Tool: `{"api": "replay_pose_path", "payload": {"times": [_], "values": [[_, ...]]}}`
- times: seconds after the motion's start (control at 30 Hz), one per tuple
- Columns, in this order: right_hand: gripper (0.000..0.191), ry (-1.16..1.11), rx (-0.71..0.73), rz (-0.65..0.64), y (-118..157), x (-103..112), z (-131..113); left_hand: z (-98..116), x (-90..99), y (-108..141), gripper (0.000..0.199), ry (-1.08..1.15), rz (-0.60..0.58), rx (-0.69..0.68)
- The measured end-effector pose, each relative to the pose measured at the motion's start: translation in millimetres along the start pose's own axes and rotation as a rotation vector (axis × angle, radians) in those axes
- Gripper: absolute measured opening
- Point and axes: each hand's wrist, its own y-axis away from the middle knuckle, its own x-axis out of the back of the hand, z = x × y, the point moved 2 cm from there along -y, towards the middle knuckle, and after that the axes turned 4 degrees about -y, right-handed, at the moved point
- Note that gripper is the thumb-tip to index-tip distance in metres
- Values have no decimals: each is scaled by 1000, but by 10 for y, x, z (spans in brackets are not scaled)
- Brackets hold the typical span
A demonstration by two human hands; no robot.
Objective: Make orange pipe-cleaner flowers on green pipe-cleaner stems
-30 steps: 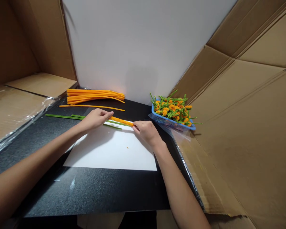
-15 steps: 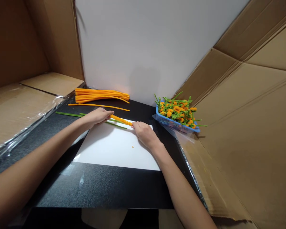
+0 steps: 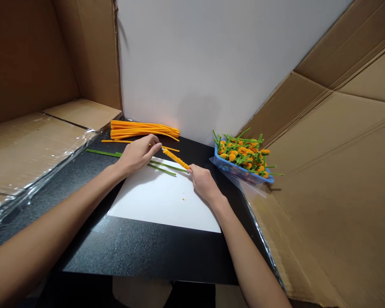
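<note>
A fuzzy orange pipe cleaner (image 3: 176,158) is wound in a tight coil around a thin rod, whose pale tip shows at the upper left end. My right hand (image 3: 203,180) pinches the coil's lower right end. At the other end, my left hand (image 3: 137,155) has its thumb and fingertips closed in against the coil; the exact contact is partly hidden. The coil slants above a white sheet (image 3: 160,203). Green pipe cleaners (image 3: 100,152) lie beneath my left hand and run onto the sheet.
A bundle of orange pipe cleaners (image 3: 141,129) lies at the back, with a single orange one (image 3: 115,141) in front. At right, a blue basket (image 3: 240,172) holds several orange flowers with green stems, beside clear plastic. Cardboard walls (image 3: 340,171) flank the black table (image 3: 141,248).
My left hand has risen and turned at the coil's end, and the coil now tilts more steeply. My right hand keeps its grip. The whole view has shifted slightly.
</note>
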Motion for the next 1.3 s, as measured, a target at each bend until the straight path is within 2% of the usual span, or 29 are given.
{"api": "replay_pose_path", "payload": {"times": [0.13, 0.23, 0.33, 0.4, 0.53, 0.63, 0.87, 0.97, 1.13, 1.3], "values": [[27, -176, -86, -23, 29, 58, 64, 64, -46, 58, 40, -171, -41, -350], [32, -332, -105, -136, 38, 105, 40, 76, -84, 71, 28, -239, -66, -457], [33, -447, -119, -244, 38, 136, 8, 74, -79, 63, 26, -244, -73, -482], [33, -461, -122, -261, 38, 145, 6, 78, -72, 59, 28, -254, -96, -481], [30, -323, -111, -157, 46, 157, 51, 90, -92, 62, 29, -287, -156, -456], [24, -245, -125, -65, 53, 171, 90, 82, -125, 68, 27, -265, -159, -444], [29, -123, -57, -56, 45, 161, 47, -2, -182, 63, 29, -301, -164, -467], [27, -168, -57, -47, 36, 156, 26, -20, -194, 59, 29, -308, -173, -470], [23, -199, -84, -11, 25, 149, 64, 17, -199, 66, 27, -366, -171, -552], [11, -323, -155, 77, 36, 95, 151, 45, -176, 73, 20, -412, -142, -612]]}}
